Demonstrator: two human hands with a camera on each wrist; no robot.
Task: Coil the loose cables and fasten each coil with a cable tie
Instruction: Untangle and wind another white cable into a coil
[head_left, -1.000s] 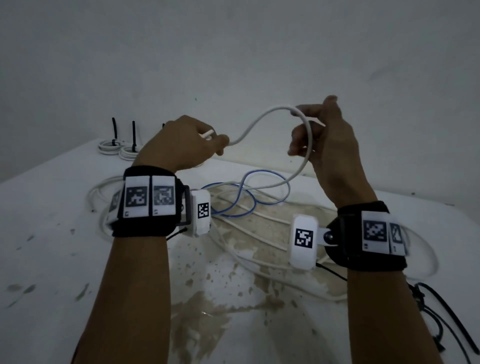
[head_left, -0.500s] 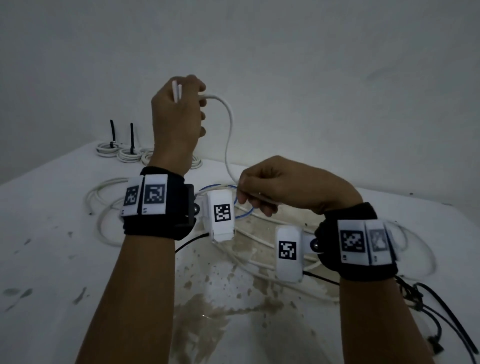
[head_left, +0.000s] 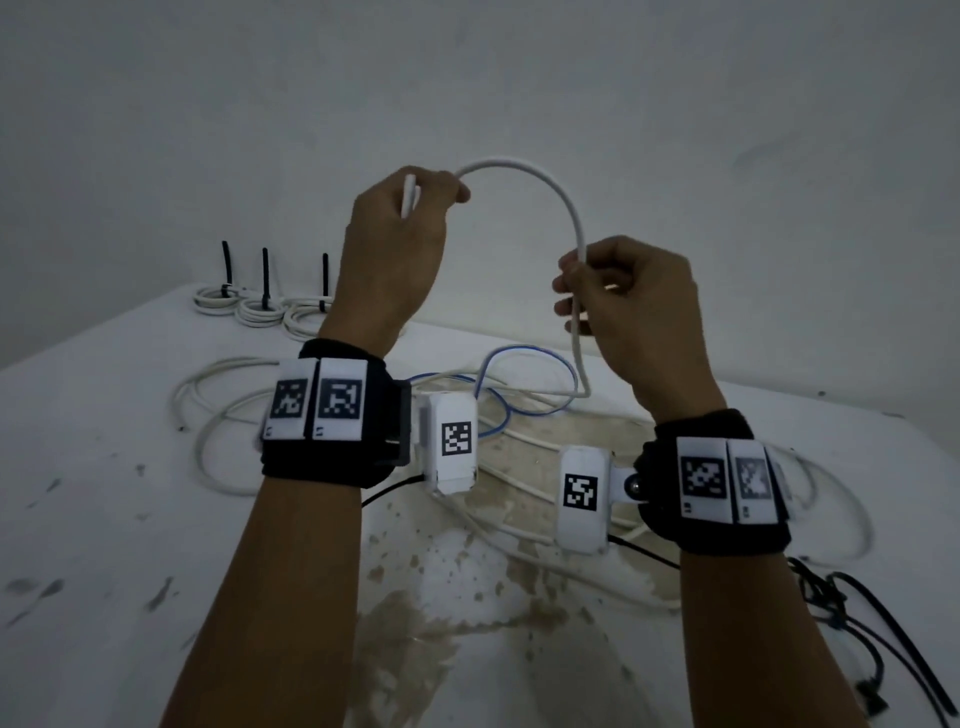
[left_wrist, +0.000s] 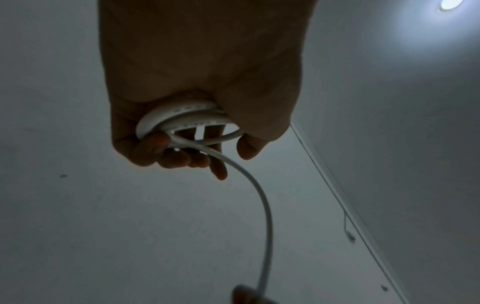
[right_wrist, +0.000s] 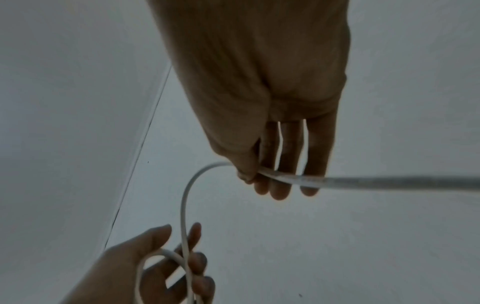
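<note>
A white cable (head_left: 566, 208) arcs in the air between my two raised hands. My left hand (head_left: 400, 234) grips a small coil of that cable (left_wrist: 182, 121), with loops wound inside the curled fingers. My right hand (head_left: 623, 296) pinches the same cable (right_wrist: 285, 179) between thumb and fingers, lower and to the right; from there it drops to the table. Loose white cables (head_left: 218, 415) and a blue cable (head_left: 498, 410) lie tangled on the white table (head_left: 104, 519) below the hands.
Three tied white coils (head_left: 260, 306) with upright black cable ties stand at the table's far left. Loose black cable ties (head_left: 883, 639) lie near the right front edge. The table top is stained brown in the middle. A grey wall stands close behind.
My right hand rose from beside the left wrist and moved right, drawing a wider arc of cable. The left hand stayed high with the coil and shifted slightly right.
</note>
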